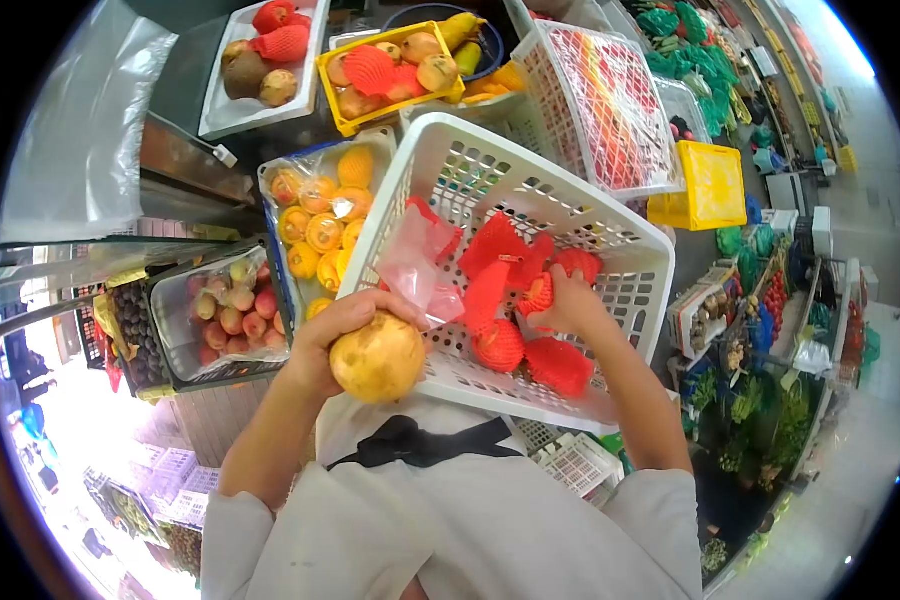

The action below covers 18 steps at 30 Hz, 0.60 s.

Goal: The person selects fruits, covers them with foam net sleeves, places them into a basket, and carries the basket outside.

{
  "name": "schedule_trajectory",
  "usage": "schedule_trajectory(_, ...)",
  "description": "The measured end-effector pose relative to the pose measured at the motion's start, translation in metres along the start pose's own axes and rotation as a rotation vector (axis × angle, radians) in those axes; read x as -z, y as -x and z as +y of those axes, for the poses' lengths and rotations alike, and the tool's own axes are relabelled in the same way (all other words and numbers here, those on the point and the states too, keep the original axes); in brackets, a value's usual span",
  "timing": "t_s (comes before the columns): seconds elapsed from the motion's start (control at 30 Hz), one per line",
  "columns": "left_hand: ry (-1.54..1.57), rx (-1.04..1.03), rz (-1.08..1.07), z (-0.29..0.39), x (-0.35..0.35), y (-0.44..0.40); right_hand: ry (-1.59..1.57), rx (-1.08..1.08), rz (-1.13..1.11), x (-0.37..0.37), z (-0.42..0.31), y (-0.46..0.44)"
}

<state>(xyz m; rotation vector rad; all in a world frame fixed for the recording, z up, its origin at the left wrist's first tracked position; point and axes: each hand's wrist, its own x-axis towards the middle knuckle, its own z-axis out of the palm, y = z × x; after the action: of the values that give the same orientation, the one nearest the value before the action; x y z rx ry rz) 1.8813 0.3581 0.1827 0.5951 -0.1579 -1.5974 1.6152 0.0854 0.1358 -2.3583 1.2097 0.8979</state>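
My left hand (342, 338) is closed around a yellow, brown-specked pomegranate (378, 358), held over the near left rim of a white plastic basket (450, 392). Inside the basket, my right hand (573, 303) grips a fruit in a red foam net (536, 294); its fingertips are partly hidden. Another netted fruit (498, 346) lies just below that hand. Loose red foam nets (558, 367) are scattered around it. A crumpled clear plastic bag (420, 262) rests at the basket's left side, close to my left fingers.
Beyond the basket stand a yellow crate of fruit (345, 122) and a white crate under red netting (610, 110). To the left are a box of orange fruit (288, 262) and a peach crate (160, 300). A yellow container (715, 185) stands at right, near vegetable displays.
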Motion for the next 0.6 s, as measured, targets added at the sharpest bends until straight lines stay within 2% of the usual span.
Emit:
schedule_trajectory(0.07, -0.11, -0.007, -0.014, 0.001, -0.007, 0.0, -0.014, -0.027, 0.027, 0.025, -0.011, 0.03)
schedule_trajectory(0.13, -0.104, 0.057, 0.013, 0.007, -0.02, 0.002, -0.228, 0.09, 0.202, 0.044, -0.017, 0.065)
schedule_trajectory(0.2, -0.195, 0.357, -0.009, 0.012, -0.032, 0.001, -0.457, 0.241, 0.173, 0.069, -0.031, 0.101)
schedule_trajectory(0.27, -0.149, 0.457, -0.069, 0.009, -0.033, 0.002, -0.668, 0.579, 0.25, 0.072, -0.048, 0.126)
schedule_trajectory(0.33, -0.033, 0.571, -0.273, -0.003, -0.024, 0.006, -0.754, 0.786, 0.243, 0.067, -0.073, 0.144)
schedule_trajectory(0.37, -0.148, 0.546, -0.144, -0.009, -0.029, 0.004, -0.784, 0.834, 0.183, 0.06, -0.087, 0.148)
schedule_trajectory(0.47, -0.055, 0.689, -0.249, -0.002, -0.021, 0.007, -0.836, 0.935, 0.081, 0.056, -0.101, 0.147)
schedule_trajectory(0.5, -0.071, 0.73, -0.16, 0.0, -0.022, 0.01, -0.845, 1.008, 0.038, 0.058, -0.099, 0.143)
schedule_trajectory(0.53, -0.073, 0.737, -0.159, 0.002, -0.026, 0.013, -0.852, 1.005, 0.041, 0.06, -0.094, 0.136)
schedule_trajectory(0.6, -0.031, 0.632, 0.032, 0.003, -0.033, 0.022, -1.048, 1.079, -0.154, 0.066, -0.079, 0.115)
